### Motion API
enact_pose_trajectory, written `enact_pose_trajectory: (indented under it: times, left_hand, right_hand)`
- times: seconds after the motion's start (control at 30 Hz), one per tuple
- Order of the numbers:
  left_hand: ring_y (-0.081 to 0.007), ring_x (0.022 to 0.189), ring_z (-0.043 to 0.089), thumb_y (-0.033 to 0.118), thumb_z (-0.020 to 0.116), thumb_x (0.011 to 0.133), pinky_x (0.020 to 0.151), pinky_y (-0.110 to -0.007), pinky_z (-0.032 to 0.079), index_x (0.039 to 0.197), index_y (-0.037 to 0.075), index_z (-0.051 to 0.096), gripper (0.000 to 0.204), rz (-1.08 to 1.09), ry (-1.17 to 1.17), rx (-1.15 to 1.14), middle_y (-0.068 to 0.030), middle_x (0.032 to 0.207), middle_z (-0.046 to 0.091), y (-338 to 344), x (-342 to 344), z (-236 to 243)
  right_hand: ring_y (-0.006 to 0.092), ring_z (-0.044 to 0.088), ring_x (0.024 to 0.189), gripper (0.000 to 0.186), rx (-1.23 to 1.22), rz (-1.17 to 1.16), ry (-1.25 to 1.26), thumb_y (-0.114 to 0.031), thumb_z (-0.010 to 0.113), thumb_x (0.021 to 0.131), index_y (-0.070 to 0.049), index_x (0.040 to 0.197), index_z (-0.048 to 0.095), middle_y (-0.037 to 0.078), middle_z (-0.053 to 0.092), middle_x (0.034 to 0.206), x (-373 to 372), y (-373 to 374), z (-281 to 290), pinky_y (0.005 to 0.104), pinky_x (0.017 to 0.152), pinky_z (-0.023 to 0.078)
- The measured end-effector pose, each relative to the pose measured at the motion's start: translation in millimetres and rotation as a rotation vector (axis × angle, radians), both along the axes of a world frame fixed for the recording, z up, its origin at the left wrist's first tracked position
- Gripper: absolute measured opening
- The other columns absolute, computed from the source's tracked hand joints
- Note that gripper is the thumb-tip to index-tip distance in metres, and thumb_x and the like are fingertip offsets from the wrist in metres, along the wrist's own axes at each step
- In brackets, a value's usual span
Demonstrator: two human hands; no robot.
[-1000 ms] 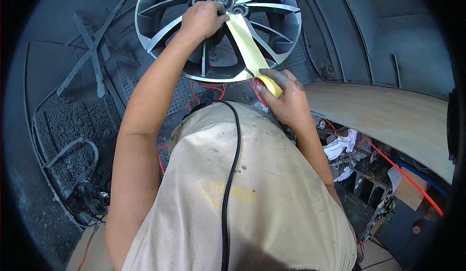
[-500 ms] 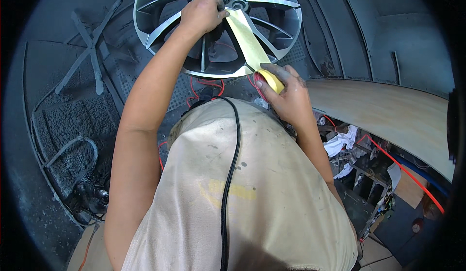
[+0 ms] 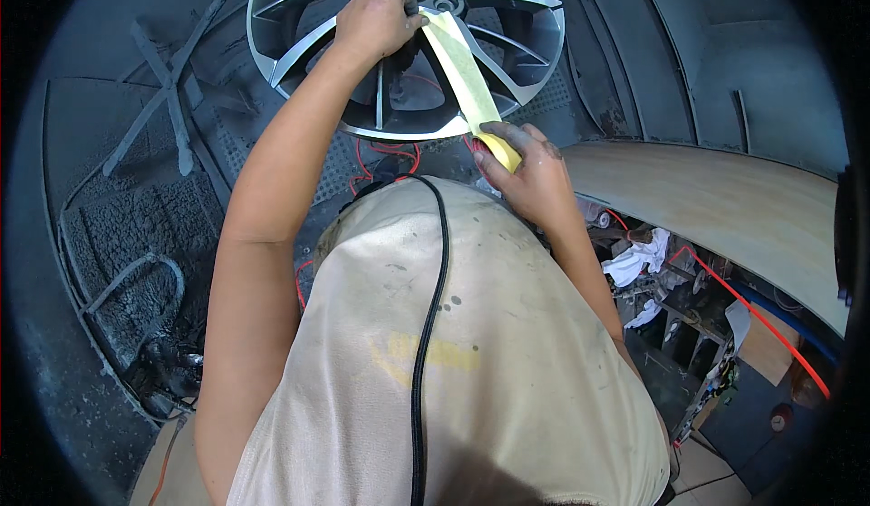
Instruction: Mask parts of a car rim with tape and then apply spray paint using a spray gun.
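A car wheel rim (image 3: pixel 408 130) with silver faces and dark recesses lies in front of me at the top of the view. My left hand (image 3: pixel 376 24) is closed near the hub, its fingertips pinching the upper end of a pale yellow strip of masking tape (image 3: pixel 460 67). The strip runs down along one spoke toward the rim's near edge. At its lower end my right hand (image 3: pixel 530 166) grips the tape roll (image 3: pixel 500 151), thumb and fingers wrapped round it. Part of the roll is hidden by that hand.
A wooden board (image 3: pixel 707 198) stretches along the right, above a cluttered shelf with white rags (image 3: pixel 637 260) and a red hose (image 3: pixel 761 320). A grey crossed metal stand (image 3: pixel 172 80) is at the left. A black cord (image 3: pixel 433 316) hangs down my shirt.
My right hand has shifted slightly left, and the roll has turned in its grip. The strip's lower part now lies closer to the spoke's left side. My left hand stays near the hub.
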State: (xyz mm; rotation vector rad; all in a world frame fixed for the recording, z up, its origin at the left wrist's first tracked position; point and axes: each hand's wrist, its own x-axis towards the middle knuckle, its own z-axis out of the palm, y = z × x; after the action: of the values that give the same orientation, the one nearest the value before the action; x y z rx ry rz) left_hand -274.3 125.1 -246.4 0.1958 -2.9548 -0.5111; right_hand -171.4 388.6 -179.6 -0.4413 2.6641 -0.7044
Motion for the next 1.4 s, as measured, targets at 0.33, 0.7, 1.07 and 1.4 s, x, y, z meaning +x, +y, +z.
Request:
enact_pose_trajectory:
  times: [0.33,0.7,1.07,1.4]
  left_hand:
    - [-0.0303,0.075,0.069,0.032,0.070,0.088,0.069,-0.042,0.054,0.104,0.011,0.075,0.027,-0.009,0.010,-0.017,-0.0081,0.087,0.074,-1.1,3.5,-0.7]
    - [-0.0300,0.085,0.071,0.032,0.070,0.088,0.076,-0.043,0.056,0.104,0.012,0.075,0.026,0.016,-0.009,-0.031,-0.0090,0.092,0.075,4.9,7.3,7.1]
    - [-0.0298,0.083,0.071,0.033,0.070,0.088,0.075,-0.042,0.056,0.103,0.012,0.076,0.026,0.011,-0.008,-0.020,-0.0085,0.091,0.075,2.1,5.4,2.3]
    - [-0.0299,0.083,0.071,0.034,0.070,0.088,0.075,-0.042,0.056,0.101,0.012,0.076,0.026,0.006,-0.027,-0.017,-0.0082,0.091,0.074,1.3,5.7,2.8]
  right_hand:
    - [0.0248,0.057,0.069,0.032,-0.238,-0.020,0.244,-0.024,0.075,0.086,-0.007,0.113,0.072,0.011,0.060,0.088,2.6,-1.5,12.1,0.0353,0.063,0.048]
    - [0.0249,0.056,0.066,0.032,-0.139,-0.026,0.176,-0.025,0.076,0.083,-0.008,0.111,0.074,0.011,0.058,0.085,8.0,10.8,-11.6,0.0362,0.061,0.048]
    - [0.0266,0.059,0.067,0.034,-0.127,-0.008,0.163,-0.026,0.077,0.082,-0.010,0.112,0.074,0.014,0.062,0.090,9.2,11.4,-24.2,0.0372,0.061,0.050]
    - [0.0275,0.061,0.070,0.033,-0.139,0.015,0.159,-0.026,0.076,0.082,-0.009,0.111,0.074,0.014,0.062,0.089,9.3,12.1,-30.4,0.0382,0.065,0.051]
